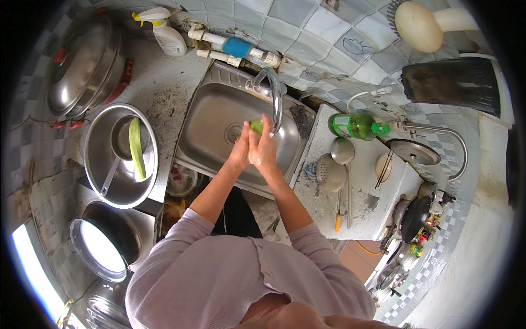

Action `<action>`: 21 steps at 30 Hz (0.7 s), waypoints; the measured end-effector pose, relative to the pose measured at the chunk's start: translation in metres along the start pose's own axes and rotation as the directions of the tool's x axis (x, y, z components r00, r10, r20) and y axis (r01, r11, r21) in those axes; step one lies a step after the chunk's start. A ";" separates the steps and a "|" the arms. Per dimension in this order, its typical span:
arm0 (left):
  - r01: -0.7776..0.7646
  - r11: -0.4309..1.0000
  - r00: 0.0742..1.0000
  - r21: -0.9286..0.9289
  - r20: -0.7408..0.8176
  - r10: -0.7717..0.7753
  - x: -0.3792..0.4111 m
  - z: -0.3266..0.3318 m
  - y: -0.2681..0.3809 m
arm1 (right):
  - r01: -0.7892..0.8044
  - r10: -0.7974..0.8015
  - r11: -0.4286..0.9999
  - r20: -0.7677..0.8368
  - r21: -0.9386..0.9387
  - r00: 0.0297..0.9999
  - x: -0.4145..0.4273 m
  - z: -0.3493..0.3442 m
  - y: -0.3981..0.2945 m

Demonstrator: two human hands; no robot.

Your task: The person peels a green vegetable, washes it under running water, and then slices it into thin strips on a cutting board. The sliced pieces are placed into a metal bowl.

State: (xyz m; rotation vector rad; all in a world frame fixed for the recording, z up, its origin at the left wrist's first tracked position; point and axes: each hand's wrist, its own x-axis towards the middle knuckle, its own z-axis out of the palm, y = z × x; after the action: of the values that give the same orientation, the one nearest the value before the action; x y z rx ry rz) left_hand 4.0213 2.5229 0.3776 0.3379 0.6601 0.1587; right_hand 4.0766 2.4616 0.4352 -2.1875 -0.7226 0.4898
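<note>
Over the stainless steel sink [205,115], my left hand [239,148] and my right hand [264,150] press together around a green vegetable piece [257,125]. Only part of it shows between the fingers; the rest is hidden by my palms. The curved chrome faucet [277,98] arches down right beside my right hand's fingertips, and my hands look wet. To the left, a large steel basin [92,154] holds a ladle [119,158] and a long, peeled pale-green vegetable [137,148].
A spray bottle [168,37] and a lidded steel pot [82,70] stand on the left counter. On the right counter are a green dish-soap bottle [353,125], a skimmer [331,174], a steel ladle [343,151] and a bowl with chopsticks [384,168]. A dark scouring pad [301,119] lies on the sink's rim.
</note>
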 end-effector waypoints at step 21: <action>-0.062 0.896 0.960 0.439 -0.221 0.174 0.001 0.028 -0.008 | -0.202 0.253 0.952 -0.217 0.230 0.943 0.025 0.001 0.028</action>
State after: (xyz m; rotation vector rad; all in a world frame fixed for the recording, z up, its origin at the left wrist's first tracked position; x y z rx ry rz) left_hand 4.0399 2.5085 0.3953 0.7948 0.9327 0.1750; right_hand 4.1046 2.4625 0.4102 -2.0970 -0.2725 0.3828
